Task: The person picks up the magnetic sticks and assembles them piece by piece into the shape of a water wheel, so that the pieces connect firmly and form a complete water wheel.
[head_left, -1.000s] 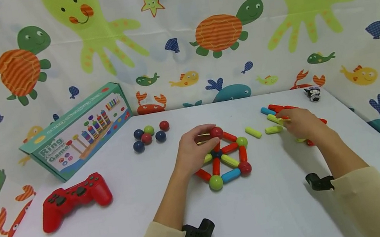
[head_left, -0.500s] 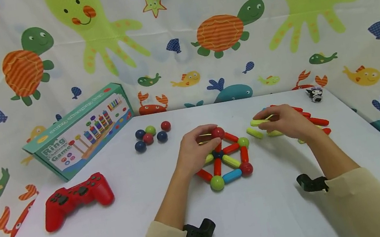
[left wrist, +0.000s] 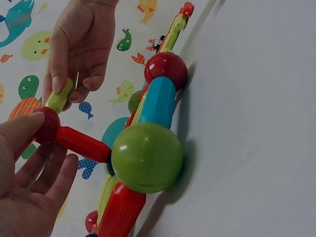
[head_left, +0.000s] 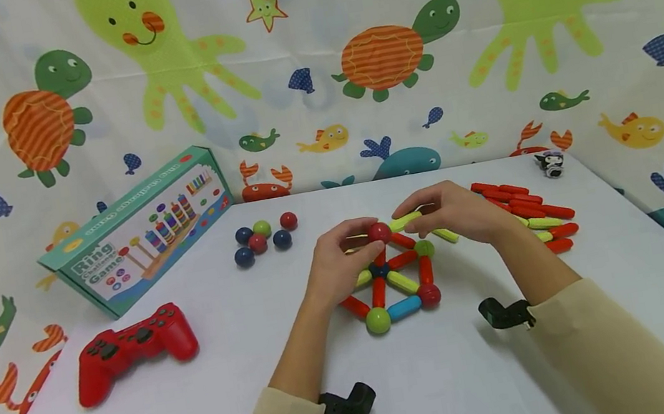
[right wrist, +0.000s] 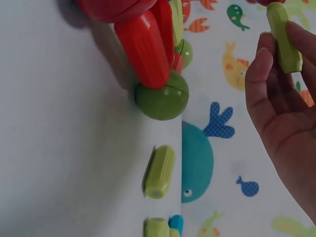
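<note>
My left hand (head_left: 341, 263) pinches a red ball (head_left: 379, 231) raised above a flat frame of magnetic sticks and balls. A red stick (left wrist: 83, 142) joins that ball to the dark blue ball (head_left: 379, 270) at the frame's centre. Between thumb and fingers, my right hand (head_left: 453, 212) holds a yellow-green stick (right wrist: 284, 39), its end against the red ball. The frame's outer ring shows a green ball (head_left: 378, 320), a blue stick (head_left: 404, 307) and another red ball (head_left: 428, 295). My left hand hides part of the frame's left side.
Several loose balls (head_left: 257, 243) lie at the back left, near a Ring Challenge Game box (head_left: 146, 229). A red game controller (head_left: 132, 347) is at the left. Red and yellow-green sticks (head_left: 527, 201) lie to the right, before a small figurine (head_left: 551, 163).
My right hand has lifted a yellow-green stick from the pile and carried it left to the raised red ball. My left hand has stayed in place.
</note>
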The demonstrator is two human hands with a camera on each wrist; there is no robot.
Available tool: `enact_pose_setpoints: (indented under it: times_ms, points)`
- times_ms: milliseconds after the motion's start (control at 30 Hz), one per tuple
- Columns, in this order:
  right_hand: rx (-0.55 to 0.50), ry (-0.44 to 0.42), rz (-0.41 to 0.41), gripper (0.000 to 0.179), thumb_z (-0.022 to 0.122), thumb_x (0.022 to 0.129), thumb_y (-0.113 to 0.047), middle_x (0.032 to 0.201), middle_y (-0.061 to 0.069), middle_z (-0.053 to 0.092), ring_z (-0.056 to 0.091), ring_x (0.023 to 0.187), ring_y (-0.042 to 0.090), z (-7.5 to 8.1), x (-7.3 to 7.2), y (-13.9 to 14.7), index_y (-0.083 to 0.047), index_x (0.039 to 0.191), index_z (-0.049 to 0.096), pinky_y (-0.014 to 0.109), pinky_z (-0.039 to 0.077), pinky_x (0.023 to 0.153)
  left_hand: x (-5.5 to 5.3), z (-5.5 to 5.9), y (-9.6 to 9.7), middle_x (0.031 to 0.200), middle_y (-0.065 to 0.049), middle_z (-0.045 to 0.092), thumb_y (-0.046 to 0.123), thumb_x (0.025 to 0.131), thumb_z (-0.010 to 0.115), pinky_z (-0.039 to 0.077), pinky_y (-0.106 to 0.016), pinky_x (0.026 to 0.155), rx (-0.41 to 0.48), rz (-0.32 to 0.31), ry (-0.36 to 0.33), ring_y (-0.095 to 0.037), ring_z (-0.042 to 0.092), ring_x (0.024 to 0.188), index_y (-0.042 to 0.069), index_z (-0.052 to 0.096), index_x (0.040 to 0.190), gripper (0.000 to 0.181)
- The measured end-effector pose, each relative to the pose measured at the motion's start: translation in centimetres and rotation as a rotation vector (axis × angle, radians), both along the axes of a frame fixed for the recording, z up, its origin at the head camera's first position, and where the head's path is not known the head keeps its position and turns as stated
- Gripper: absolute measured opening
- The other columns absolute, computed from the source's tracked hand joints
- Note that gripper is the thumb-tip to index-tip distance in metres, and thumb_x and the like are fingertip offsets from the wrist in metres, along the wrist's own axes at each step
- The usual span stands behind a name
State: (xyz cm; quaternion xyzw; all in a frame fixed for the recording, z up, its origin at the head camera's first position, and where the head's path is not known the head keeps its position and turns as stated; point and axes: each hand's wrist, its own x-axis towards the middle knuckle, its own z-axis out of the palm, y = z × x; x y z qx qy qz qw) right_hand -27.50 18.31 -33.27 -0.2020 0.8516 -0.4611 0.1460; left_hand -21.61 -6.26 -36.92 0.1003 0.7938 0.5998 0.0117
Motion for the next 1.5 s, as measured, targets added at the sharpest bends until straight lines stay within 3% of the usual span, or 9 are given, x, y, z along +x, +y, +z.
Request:
enact_pose_setpoints:
  times_ms: [267,500,833,933,1033,1133,1233,1400,1500]
  points:
    - [-0.041,-0.104,-0.014,0.037,0.075,0.093,-0.027,0.132,0.006,0.067,0.065,0.113,0.04,-0.4,-0.4,-0.6,-0.019,0.129,0.072,0.053,0.052,0.102,0.0,-0.3,-0.1,0.13,0.002,0.068,0.022,0.096,0.075,0.059,-0.038,0.098,0.038,0.014,-0.005,-0.02,0.064,0.123,0.026,0.067,0.133,0.038]
    - [-0.165,-0.203,-0.029,0.04,0.073,0.095,-0.024,0.136,0.009,0.064,0.06,0.12,0.039,-0.8,-0.2,-0.9,-0.013,0.134,0.067,0.04,0.056,0.099,0.1,-0.3,-0.1,0.13,0.003,0.068,0.022,0.096,0.075,0.059,-0.038,0.098,0.053,0.015,-0.012,-0.02,0.062,0.125,0.026,0.067,0.132,0.038]
    - [-0.228,-0.208,-0.052,0.04,0.068,0.1,-0.026,0.134,0.011,0.063,0.06,0.123,0.036,-1.3,-0.5,-0.7,-0.011,0.137,0.063,0.033,0.059,0.094,0.1,-0.7,-0.5,0.131,0.005,0.068,0.024,0.096,0.075,0.059,-0.037,0.097,0.06,0.025,-0.011,-0.019,0.062,0.124,0.027,0.067,0.133,0.038]
    - [-0.145,-0.123,-0.159,0.042,0.063,0.103,-0.032,0.133,0.015,0.064,0.063,0.117,0.033,-1.6,-0.6,0.4,-0.01,0.139,0.061,0.032,0.059,0.093,0.1,-0.7,-0.5,0.132,0.004,0.067,0.024,0.097,0.074,0.059,-0.037,0.098,0.067,0.017,-0.011,-0.019,0.062,0.125,0.027,0.067,0.134,0.038]
    - [0.087,0.019,-0.247,0.038,0.063,0.103,-0.031,0.126,0.017,0.067,0.064,0.11,0.032,-2.2,-0.7,1.7,-0.008,0.134,0.065,0.031,0.058,0.087,0.2,-0.7,-0.6,0.132,0.004,0.067,0.023,0.097,0.074,0.058,-0.037,0.099,0.074,0.017,-0.015,-0.019,0.062,0.125,0.027,0.067,0.133,0.037]
    - [0.356,0.128,-0.218,0.035,0.066,0.101,-0.025,0.12,0.018,0.068,0.063,0.108,0.033,-3.1,-0.9,2.2,-0.006,0.13,0.067,0.034,0.058,0.084,0.3,-0.6,-0.6,0.131,0.004,0.068,0.021,0.096,0.075,0.059,-0.038,0.099,0.079,0.023,-0.015,-0.02,0.062,0.125,0.027,0.067,0.133,0.038]
    - [0.524,0.183,-0.163,0.035,0.069,0.098,-0.018,0.117,0.02,0.07,0.064,0.106,0.035,-3.6,-1.1,2.2,-0.003,0.129,0.068,0.039,0.06,0.084,0.2,-0.6,-0.6,0.132,0.004,0.068,0.022,0.097,0.074,0.059,-0.038,0.099,0.076,0.017,-0.006,-0.02,0.062,0.125,0.027,0.067,0.134,0.038]
    - [0.637,0.18,-0.135,0.038,0.068,0.096,-0.009,0.111,0.021,0.071,0.064,0.1,0.033,-3.4,-1.4,2.0,0.001,0.133,0.065,0.039,0.061,0.084,0.1,-0.5,-0.5,0.132,0.004,0.068,0.023,0.097,0.074,0.058,-0.037,0.099,0.066,0.015,-0.004,-0.02,0.062,0.125,0.027,0.067,0.134,0.038]
    - [0.555,0.142,-0.135,0.041,0.067,0.098,-0.011,0.115,0.02,0.069,0.063,0.105,0.033,-3.0,-1.0,2.4,0.001,0.136,0.063,0.038,0.06,0.086,0.1,-0.6,-0.4,0.132,0.004,0.068,0.022,0.097,0.074,0.058,-0.038,0.1,0.068,0.013,-0.016,-0.02,0.062,0.125,0.027,0.067,0.133,0.038]
